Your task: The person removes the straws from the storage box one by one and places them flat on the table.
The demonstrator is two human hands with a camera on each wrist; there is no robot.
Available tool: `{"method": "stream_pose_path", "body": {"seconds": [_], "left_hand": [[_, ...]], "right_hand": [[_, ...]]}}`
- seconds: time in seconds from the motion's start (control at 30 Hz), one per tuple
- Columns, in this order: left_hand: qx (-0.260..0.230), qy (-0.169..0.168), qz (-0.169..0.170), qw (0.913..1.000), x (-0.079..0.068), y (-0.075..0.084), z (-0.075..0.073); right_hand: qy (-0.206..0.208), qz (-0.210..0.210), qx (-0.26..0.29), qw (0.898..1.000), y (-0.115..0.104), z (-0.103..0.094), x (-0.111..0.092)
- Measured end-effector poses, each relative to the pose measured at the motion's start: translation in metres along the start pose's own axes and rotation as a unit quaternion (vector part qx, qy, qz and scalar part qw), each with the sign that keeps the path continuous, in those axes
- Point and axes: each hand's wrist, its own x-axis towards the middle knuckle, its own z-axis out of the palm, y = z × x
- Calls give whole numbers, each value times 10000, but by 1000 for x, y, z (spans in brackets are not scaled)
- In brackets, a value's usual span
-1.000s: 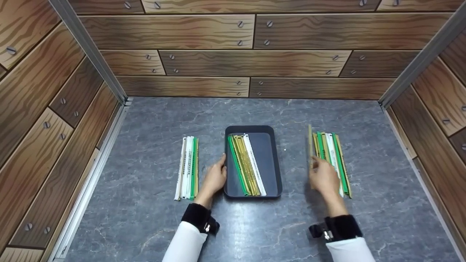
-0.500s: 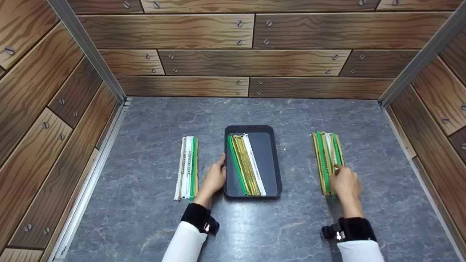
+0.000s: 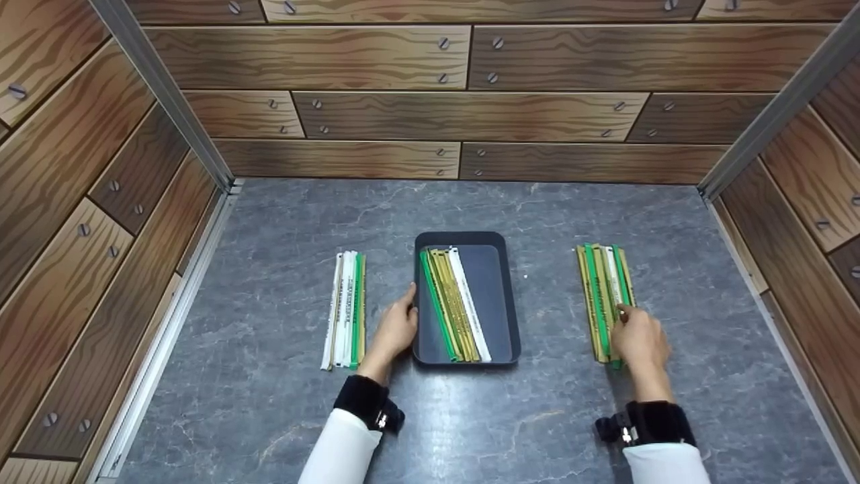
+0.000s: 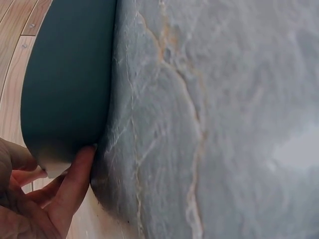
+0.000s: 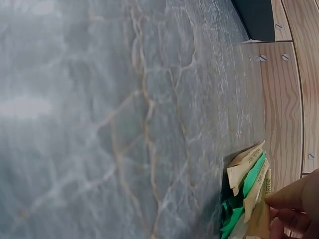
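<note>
Since the frame of one second ago, the right hand (image 3: 641,339) has shifted from the left edge of the right packet row (image 3: 600,302) to its lower right edge. The gold packet then held beside the row has left that position. The left hand (image 3: 393,329) and the dark rectangular tray (image 3: 494,282) hold the same positions.

Right hand: the fingers are bent. In the right wrist view, the fingertips touch an outer gold packet (image 5: 259,216) at the side of the row; whether they are clamped on it cannot be told. The row comprises slim, printed stick packets in gold, green and white, lying side by side and roughly parallel on the grey marbled worktop (image 3: 470,423), to the right of the tray and apart from it.

Left hand: the fingers are apart from one another, with tips against the outside of the tray's left wall.

Tray: flat on the worktop, between the two packet rows. It contains a set of stick packets (image 3: 453,302), slanted from upper left to lower right: green at the left, gold in the middle, white at the right. The bare floor of the tray shows to their right.

Left packet row (image 3: 346,309): mostly white, with green and gold at its right side; located beside the left hand, apart from the tray.

Each wrist carries a black strap (image 3: 366,396). Wood-pattern panels (image 3: 457,114) enclose the worktop.
</note>
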Motion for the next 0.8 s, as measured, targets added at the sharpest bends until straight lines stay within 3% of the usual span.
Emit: {"method": "stream_pose_path", "body": {"seconds": [0.23, 0.5, 0.8], "left_hand": [[4, 23, 52, 10000, 0, 0, -1], [32, 71, 58, 10000, -1, 0, -1], [68, 114, -15, 9999, -1, 1, -1]], "right_hand": [[393, -277, 11, 9988, -3, 2, -1], [1005, -1242, 733, 9844, -20, 17, 1], [731, -2107, 1209, 9673, -46, 48, 0]]}}
